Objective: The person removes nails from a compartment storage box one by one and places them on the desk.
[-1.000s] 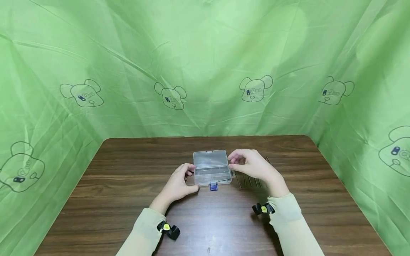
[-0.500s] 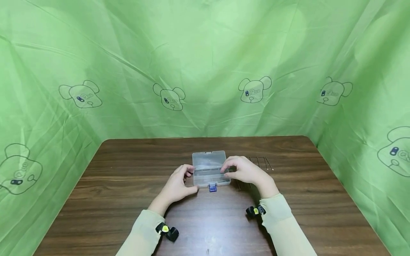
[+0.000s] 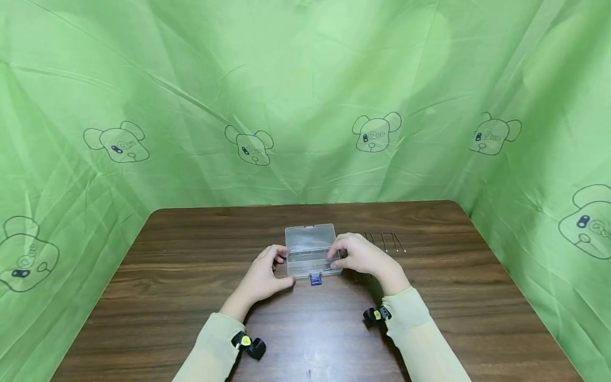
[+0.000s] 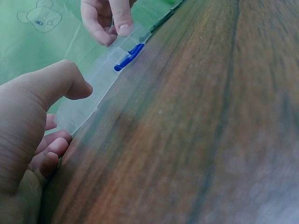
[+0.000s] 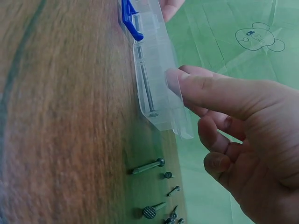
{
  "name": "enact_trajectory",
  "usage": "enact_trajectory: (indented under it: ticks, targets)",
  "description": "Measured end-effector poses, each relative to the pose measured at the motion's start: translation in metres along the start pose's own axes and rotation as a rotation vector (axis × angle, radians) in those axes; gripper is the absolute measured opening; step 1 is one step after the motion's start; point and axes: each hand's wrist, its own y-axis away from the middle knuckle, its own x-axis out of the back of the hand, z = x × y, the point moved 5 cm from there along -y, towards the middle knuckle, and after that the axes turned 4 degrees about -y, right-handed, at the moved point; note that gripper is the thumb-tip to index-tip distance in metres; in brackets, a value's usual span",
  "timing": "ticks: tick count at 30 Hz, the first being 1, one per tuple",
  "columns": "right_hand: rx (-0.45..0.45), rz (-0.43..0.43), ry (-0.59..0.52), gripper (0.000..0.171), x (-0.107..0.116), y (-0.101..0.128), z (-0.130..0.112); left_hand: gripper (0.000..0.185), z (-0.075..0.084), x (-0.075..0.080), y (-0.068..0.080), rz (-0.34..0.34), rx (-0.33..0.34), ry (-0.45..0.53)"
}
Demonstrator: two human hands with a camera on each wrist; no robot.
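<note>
A clear plastic box (image 3: 311,254) sits in the middle of the dark wooden counter (image 3: 167,297), its lid standing open toward the far side and a small blue latch (image 3: 315,278) hanging off its near edge. The person's left hand (image 3: 266,273) is at the box's left end: the thumb reaches out to the near left corner and the fingers curl in toward the left wall. From the left wrist view the thumb tip (image 4: 77,86) lies right against the clear rim, so the grip there is a loose, half-closed one on the box rather than a firm clamp. The right hand (image 3: 359,254) rests at the box's right end with its fingers bent over the rim; the right wrist view shows the thumb (image 5: 205,91) pressed flat on the clear wall, fingers curled behind it, so this grip also holds the box. A long nail (image 5: 146,88) lies inside the box along its near wall. Just right of the box, partly under the right hand, a row of nails (image 3: 386,241) lies on the counter. Green cloth printed with bear faces (image 3: 305,106) hangs round the far and side edges.
</note>
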Motion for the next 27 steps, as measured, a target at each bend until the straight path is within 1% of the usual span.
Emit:
enact_trajectory:
  ticks: [3,10,16,27]
  targets:
    - [-0.007,-0.011,-0.005,0.01,-0.001,0.0001,0.0006,0.067,0.0005,-0.0001,0.0001,-0.002,0.0,-0.003]
    - [-0.022,-0.02,0.032,0.008,-0.0023,0.0001,0.0005,0.066,0.0018,0.0016,0.0002,0.001,-0.004,0.0]
    - [-0.032,-0.008,0.053,0.007,-0.0022,-0.0002,-0.0023,0.066,0.0029,0.0021,0.0005,0.004,-0.004,-0.001]
    - [-0.085,0.003,0.093,0.007,-0.007,-0.0013,-0.0006,0.066,0.004,0.0015,0.0004,0.001,-0.004,-0.005]
